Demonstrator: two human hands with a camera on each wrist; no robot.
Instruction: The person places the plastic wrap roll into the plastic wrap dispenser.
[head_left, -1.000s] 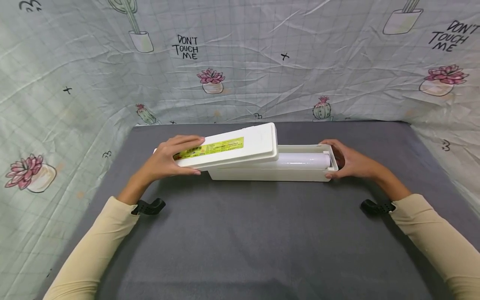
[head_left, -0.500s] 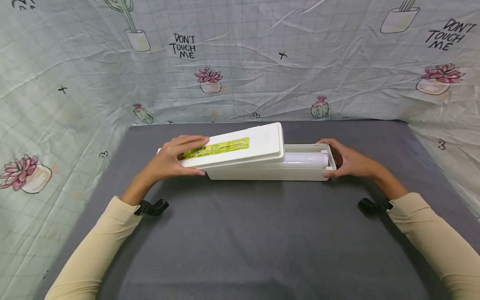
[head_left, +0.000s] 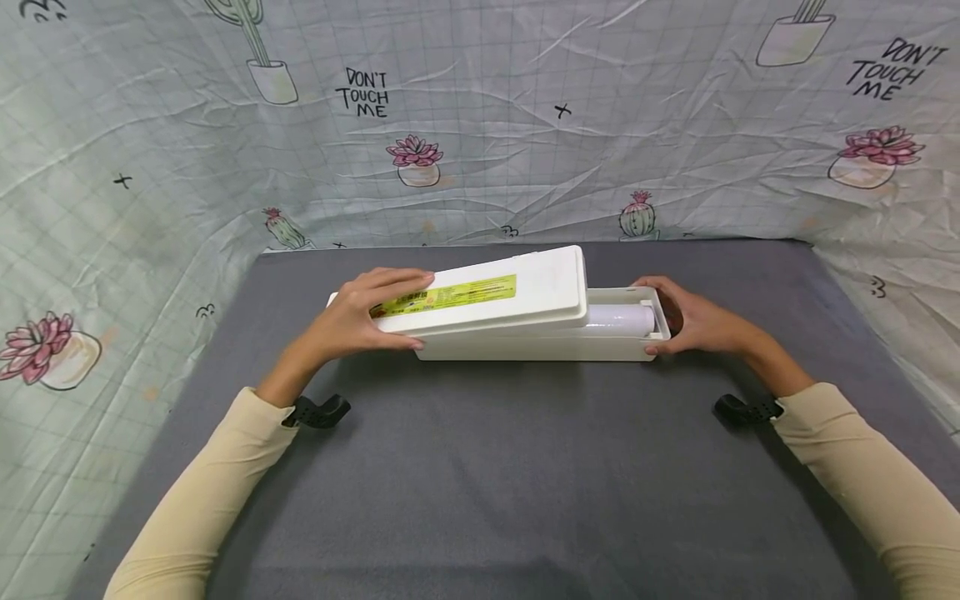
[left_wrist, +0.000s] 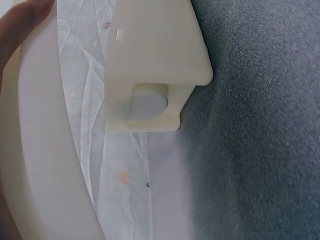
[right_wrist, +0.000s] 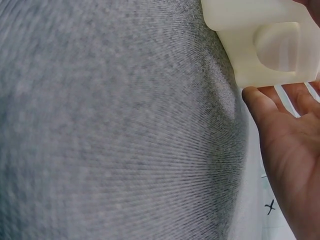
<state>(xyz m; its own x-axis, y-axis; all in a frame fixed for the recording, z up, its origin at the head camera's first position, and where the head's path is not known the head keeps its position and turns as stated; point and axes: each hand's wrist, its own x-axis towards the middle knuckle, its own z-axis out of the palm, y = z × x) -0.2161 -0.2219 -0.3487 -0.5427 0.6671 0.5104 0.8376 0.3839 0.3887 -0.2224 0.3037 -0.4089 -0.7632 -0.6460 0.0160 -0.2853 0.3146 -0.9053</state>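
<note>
A long white plastic box (head_left: 495, 348) sits on the table with a white roll (head_left: 618, 319) lying inside. Above it, its white lid (head_left: 547, 287) with a yellow printed label slants, right end higher, shifted left so the box's right part is uncovered. My left hand (head_left: 360, 312) grips the lid's left end, thumb along the near side and fingers over the top. At the other end my right hand (head_left: 701, 321) holds the box's short side between thumb and fingers. The left wrist view shows the lid (left_wrist: 45, 110) apart from the box's left end (left_wrist: 155, 50), which has a rounded cutout.
Dark grey cloth (head_left: 510, 467) covers the table. Behind and at the sides hangs a pale curtain (head_left: 495, 183) printed with cacti and lettering. Black bands (head_left: 322, 412) circle both wrists, beside beige sleeves.
The left hand has slid the lid to the right along the box, so less of the roll shows. The right hand keeps its hold on the box's right end.
</note>
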